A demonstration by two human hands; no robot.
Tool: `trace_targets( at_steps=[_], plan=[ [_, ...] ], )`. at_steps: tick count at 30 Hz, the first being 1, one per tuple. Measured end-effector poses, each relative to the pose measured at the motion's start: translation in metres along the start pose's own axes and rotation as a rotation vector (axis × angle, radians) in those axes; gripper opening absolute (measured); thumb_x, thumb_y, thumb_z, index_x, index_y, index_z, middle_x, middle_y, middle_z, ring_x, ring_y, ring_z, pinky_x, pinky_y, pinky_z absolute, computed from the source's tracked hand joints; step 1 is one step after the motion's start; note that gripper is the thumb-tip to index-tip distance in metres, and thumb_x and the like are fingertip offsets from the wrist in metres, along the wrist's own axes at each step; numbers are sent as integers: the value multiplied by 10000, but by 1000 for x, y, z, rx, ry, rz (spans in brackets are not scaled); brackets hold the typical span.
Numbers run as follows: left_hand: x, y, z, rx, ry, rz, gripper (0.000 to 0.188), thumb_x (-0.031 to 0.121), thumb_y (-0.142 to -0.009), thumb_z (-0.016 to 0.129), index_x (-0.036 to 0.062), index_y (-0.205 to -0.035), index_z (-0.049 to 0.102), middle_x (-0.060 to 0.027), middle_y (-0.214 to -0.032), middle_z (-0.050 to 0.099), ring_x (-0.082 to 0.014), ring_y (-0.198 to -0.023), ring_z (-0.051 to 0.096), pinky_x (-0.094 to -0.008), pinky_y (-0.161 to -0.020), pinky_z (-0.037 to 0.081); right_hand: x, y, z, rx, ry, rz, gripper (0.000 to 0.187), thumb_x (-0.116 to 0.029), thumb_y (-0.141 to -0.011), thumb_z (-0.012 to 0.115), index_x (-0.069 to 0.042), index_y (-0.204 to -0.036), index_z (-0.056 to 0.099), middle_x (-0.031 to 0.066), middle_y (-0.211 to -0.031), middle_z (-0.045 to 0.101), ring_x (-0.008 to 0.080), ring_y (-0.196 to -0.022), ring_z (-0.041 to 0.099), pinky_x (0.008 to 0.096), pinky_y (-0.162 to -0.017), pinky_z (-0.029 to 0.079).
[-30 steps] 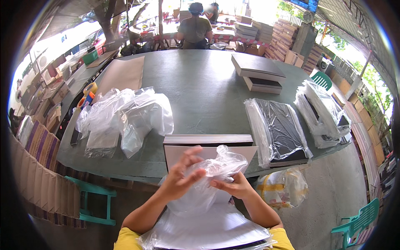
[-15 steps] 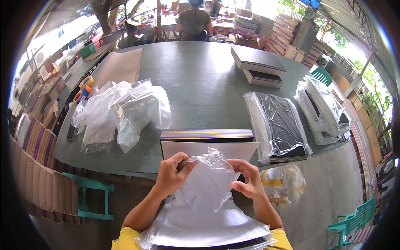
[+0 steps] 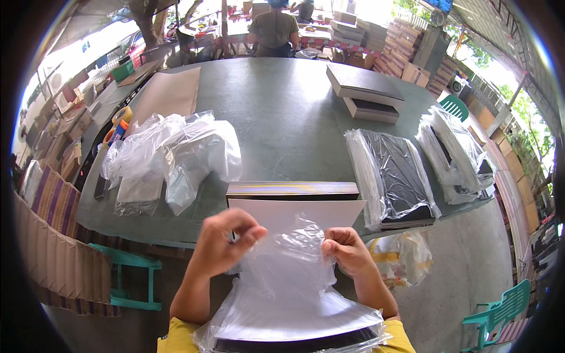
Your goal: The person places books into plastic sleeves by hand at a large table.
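Observation:
A clear plastic bag [image 3: 294, 288] lies over my lap, with a white sheet and a dark edge showing through its lower part. Its crumpled upper end stands up between my hands. My right hand [image 3: 347, 250] pinches that end at its right side, thumb against curled fingers. On the other side, my left hand [image 3: 226, 241] is smeared by motion, its fingers bent beside the bag's left edge; whether it holds any plastic does not show. Just beyond, a pale board [image 3: 294, 210] leans at the table's near edge, in front of a stack of boards [image 3: 292, 189] with striped edges.
On the green table [image 3: 271, 135] lie loose plastic bags [image 3: 203, 150] at left, plastic-wrapped dark stacks [image 3: 394, 170] at right, and dark boards [image 3: 365, 85] farther back. Brown paper [image 3: 168, 94] and tape rolls [image 3: 122, 116] are far left. Green plastic chairs [image 3: 503, 315] stand around; a person [image 3: 274, 29] is beyond.
My left hand has moved left and slightly down, away from the bag's top. My right hand has closed from spread fingers to a pinch on the plastic. The bag's top has sunk slightly.

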State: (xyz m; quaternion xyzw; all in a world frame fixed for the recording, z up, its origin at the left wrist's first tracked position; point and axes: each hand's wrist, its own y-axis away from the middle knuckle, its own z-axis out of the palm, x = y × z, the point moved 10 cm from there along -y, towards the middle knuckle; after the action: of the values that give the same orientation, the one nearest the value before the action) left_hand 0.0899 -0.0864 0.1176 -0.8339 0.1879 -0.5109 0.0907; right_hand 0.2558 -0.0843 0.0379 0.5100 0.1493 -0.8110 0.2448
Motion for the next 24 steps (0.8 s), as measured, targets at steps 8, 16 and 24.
trace_targets(
  at_steps=[8, 16, 24],
  plan=[
    [-1, 16, 40, -67, 9, 98, 159, 133, -734, 588, 5, -661, 528, -116, -546, 470, -163, -481, 457, -299, -451, 373, 10, -11, 11, 2, -315, -57, 202, -184, -807, 548, -60, -676, 458, -5, -619, 490, 70, -551, 479, 204, -511, 404],
    [-40, 60, -133, 943, -34, 8, 60, 13, -713, 501, 12, -771, 488, -33, -701, 447, -89, -622, 399, -220, -542, 359, 5, 9, -14, 69, -283, -102, 153, -142, -799, 549, -29, -703, 510, 48, -699, 529, 111, -637, 513, 231, -593, 426],
    [29, 61, 109, -451, -141, 418, 348, 222, -743, 613, 7, -961, 446, -138, -817, 534, -209, -730, 555, -303, -615, 439, -75, 22, 44, 31, 240, -571, 171, -115, -690, 661, 4, -751, 553, 137, -949, 492, 183, -908, 474, 288, -782, 385]
  ],
)
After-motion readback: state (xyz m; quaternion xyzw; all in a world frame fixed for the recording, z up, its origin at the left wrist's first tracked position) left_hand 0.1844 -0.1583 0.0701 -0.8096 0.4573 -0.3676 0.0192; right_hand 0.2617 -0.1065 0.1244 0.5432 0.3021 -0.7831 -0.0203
